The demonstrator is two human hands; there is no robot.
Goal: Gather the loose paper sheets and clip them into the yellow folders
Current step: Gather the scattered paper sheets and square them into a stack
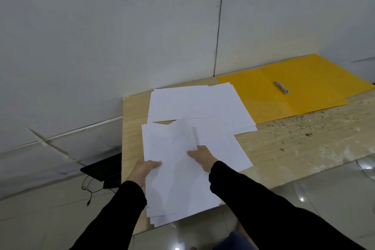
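Note:
White paper sheets [176, 184] lie in a loose pile at the near left of the wooden table [294, 144]. My left hand [145, 169] grips the pile's left edge. My right hand [203, 156] pinches a sheet that curls upward, blurred, over the pile. More sheets [194, 101] lie spread farther back. An open yellow folder [288, 87] lies flat at the back right, its metal clip [281, 87] in the middle, with no paper in it. Some sheets overlap the folder's left edge.
A grey wall stands right behind the table. Left of the table, on the floor, lie a black flat device [103, 168] and a thin cable [89, 189]. The table's right part is stained and speckled. Glossy floor tiles lie in front.

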